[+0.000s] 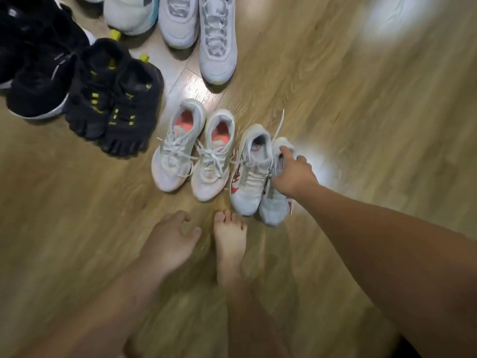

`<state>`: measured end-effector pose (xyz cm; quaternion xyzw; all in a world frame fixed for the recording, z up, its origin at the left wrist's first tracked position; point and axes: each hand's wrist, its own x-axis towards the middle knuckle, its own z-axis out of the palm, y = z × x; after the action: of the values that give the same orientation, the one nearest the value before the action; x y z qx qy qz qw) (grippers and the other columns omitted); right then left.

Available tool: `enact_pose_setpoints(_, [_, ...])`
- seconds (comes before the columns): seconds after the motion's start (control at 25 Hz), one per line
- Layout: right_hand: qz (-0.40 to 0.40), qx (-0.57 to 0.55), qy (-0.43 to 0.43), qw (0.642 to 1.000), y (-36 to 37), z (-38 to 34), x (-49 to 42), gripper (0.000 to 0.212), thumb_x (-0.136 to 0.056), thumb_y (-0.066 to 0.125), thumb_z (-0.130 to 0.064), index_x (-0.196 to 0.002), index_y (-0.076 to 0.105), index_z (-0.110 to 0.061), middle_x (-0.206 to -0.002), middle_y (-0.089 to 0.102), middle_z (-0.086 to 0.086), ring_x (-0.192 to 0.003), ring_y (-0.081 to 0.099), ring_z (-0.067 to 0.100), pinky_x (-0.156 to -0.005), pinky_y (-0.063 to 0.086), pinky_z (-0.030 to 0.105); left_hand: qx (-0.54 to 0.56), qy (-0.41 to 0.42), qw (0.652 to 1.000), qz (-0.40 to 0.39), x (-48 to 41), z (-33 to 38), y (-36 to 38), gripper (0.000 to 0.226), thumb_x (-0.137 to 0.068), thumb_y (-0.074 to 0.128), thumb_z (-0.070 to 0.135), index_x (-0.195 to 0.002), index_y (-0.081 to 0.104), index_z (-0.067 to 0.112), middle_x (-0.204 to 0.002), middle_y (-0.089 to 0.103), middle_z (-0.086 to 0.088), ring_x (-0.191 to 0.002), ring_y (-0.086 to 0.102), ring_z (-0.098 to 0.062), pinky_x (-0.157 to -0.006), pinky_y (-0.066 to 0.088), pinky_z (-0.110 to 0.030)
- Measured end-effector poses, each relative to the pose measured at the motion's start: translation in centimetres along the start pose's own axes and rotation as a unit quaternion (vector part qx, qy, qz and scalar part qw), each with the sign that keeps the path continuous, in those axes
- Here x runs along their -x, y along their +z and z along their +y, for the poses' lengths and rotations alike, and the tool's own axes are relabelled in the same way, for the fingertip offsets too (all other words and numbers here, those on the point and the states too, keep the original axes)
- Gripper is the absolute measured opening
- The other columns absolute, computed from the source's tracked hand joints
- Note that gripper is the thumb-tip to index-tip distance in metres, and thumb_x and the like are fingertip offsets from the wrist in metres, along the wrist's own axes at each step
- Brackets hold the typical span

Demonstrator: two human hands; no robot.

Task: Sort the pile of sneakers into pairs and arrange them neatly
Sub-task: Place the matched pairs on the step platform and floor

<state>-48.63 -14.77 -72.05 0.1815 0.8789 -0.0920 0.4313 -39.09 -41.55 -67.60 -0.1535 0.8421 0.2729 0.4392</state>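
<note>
At far left, black sneakers (36,83) lie bunched together, and just right of them a pair of black toe shoes (113,99) with yellow trim sits side by side. Along the far edge are a white shoe with a teal sole (129,14) and a grey pair (204,32), one shoe set a little nearer than the other. On the wooden floor (361,112) in the middle, the pink pair (193,153) stands toes toward the person, the two shoes touching.

The left hand (167,241) hovers over the floor with its fingers loosely curled and holds nothing. A bare foot (229,244) is planted just right of it.

Right of the pink pair is a white shoe with red marks (247,182), and against its right side is its mate (273,210). The right hand (291,174) grips the mate at the collar, with the thumb over the opening; the motion blur hides the other fingers. This looks like the placing of the last shoe in this row.

These shoes are probably light, with soft mesh uppers that give under the fingers and firmer soles. The collar or heel is the sensible hold, since it is stiff enough to steer the toe. A loose lace trails from the mate and could snag or end up under the sole, so it may need tucking in. The toes are not quite level and may want a small nudge.
</note>
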Motion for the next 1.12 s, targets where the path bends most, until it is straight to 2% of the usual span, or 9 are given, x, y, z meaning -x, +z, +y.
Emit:
enact_pose_setpoints(0.08, [-0.045, 0.076, -0.054, 0.995, 0.3, 0.2, -4.0, 0.081, -0.084, 0.062, -0.033, -0.149, 0.014, -0.036, -0.135, 0.044, 0.019, -0.117, 0.048, 0.038, -0.089, 0.05, 0.045, 0.009, -0.032, 0.999, -0.014, -2.4, 1.5, 1.7, 0.038, -0.09, 0.058, 0.032, -0.124, 0.056, 0.016, -0.127, 0.056, -0.005, -0.104, 0.057, -0.021, -0.087, 0.04, -0.027])
enact_pose_setpoints(0.24, [-0.146, 0.124, -0.115, 0.975, 1.7, -1.2, -7.4, 0.033, -0.086, 0.061, -0.026, -0.114, 0.046, -0.02, -0.101, 0.055, 0.007, -0.089, 0.054, 0.027, -0.062, 0.043, 0.031, 0.062, -0.06, 0.996, -0.022, -5.2, 3.4, 3.3, 0.04, -0.09, 0.058, 0.037, -0.125, 0.057, 0.018, -0.126, 0.06, -0.003, -0.113, 0.057, -0.02, -0.086, 0.039, -0.025])
enact_pose_setpoints(0.4, [-0.138, 0.136, -0.142, 0.971, 1.8, -0.9, -6.6, 0.021, -0.086, 0.063, -0.029, -0.088, 0.049, -0.014, -0.092, 0.06, 0.008, -0.081, 0.053, 0.026, -0.058, 0.036, 0.029, 0.105, -0.087, 0.99, -0.029, -4.5, 3.2, 2.6, 0.038, -0.09, 0.058, 0.037, -0.123, 0.057, 0.019, -0.121, 0.062, -0.002, -0.11, 0.058, -0.018, -0.086, 0.04, -0.024])
enact_pose_setpoints(0.6, [-0.076, -0.016, -0.015, 0.997, -0.1, -1.0, -0.1, 0.027, -0.081, 0.066, -0.039, -0.083, 0.057, -0.014, -0.074, 0.06, 0.005, -0.066, 0.055, 0.021, -0.057, 0.045, 0.031, 0.168, -0.111, 0.98, -0.008, -1.1, 0.7, 0.8, 0.03, -0.089, 0.059, 0.032, -0.116, 0.06, 0.017, -0.111, 0.066, -0.003, -0.106, 0.061, -0.022, -0.091, 0.046, -0.03])
enact_pose_setpoints(0.72, [-0.003, -0.181, 0.051, 0.982, 0.0, -3.7, 5.4, 0.027, -0.072, 0.07, -0.035, -0.085, 0.064, -0.012, -0.081, 0.068, 0.012, -0.078, 0.064, 0.032, -0.075, 0.056, 0.045, 0.239, -0.106, 0.964, 0.049, 1.5, -1.3, -0.7, 0.022, -0.088, 0.059, 0.026, -0.108, 0.063, 0.015, -0.105, 0.069, -0.006, -0.101, 0.063, -0.026, -0.09, 0.049, -0.035])
enact_pose_setpoints(0.8, [0.012, -0.265, 0.057, 0.963, 1.4, -6.9, 8.8, 0.027, -0.07, 0.071, -0.031, -0.085, 0.063, -0.01, -0.082, 0.068, 0.012, -0.083, 0.066, 0.036, -0.071, 0.057, 0.044, 0.27, -0.099, 0.954, 0.084, 4.0, -3.6, -1.7, 0.018, -0.087, 0.058, 0.024, -0.102, 0.064, 0.016, -0.102, 0.07, -0.005, -0.098, 0.064, -0.024, -0.087, 0.049, -0.032])
enact_pose_setpoints(0.88, [-0.007, -0.33, 0.046, 0.943, 3.6, -11.0, 12.2, 0.02, -0.073, 0.071, -0.024, -0.085, 0.062, -0.011, -0.084, 0.067, 0.011, -0.082, 0.064, 0.033, -0.058, 0.055, 0.035, 0.288, -0.092, 0.946, 0.113, 6.2, -6.3, -2.0, 0.016, -0.087, 0.059, 0.024, -0.1, 0.065, 0.018, -0.101, 0.07, -0.004, -0.098, 0.063, -0.024, -0.081, 0.046, -0.027])
enact_pose_setpoints(1.0, [-0.062, -0.423, 0.025, 0.904, 9.3, -18.5, 17.3, 0.025, -0.072, 0.072, -0.017, -0.094, 0.063, -0.016, -0.091, 0.068, 0.011, -0.086, 0.067, 0.031, -0.072, 0.06, 0.045, 0.334, -0.111, 0.923, 0.158, 10.1, -11.9, -1.6, 0.016, -0.087, 0.062, 0.024, -0.101, 0.066, 0.016, -0.097, 0.069, -0.005, -0.098, 0.063, -0.024, -0.078, 0.041, -0.024])
enact_pose_setpoints(1.12, [-0.127, -0.45, 0.017, 0.884, 16.6, -25.3, 23.6, 0.027, -0.077, 0.071, -0.011, -0.104, 0.064, -0.011, -0.092, 0.071, 0.013, -0.079, 0.068, 0.026, -0.061, 0.059, 0.038, 0.397, -0.106, 0.892, 0.189, 16.4, -18.8, 0.4, 0.015, -0.088, 0.06, 0.023, -0.102, 0.065, 0.018, -0.09, 0.068, -0.001, -0.084, 0.063, -0.021, -0.078, 0.047, -0.026])
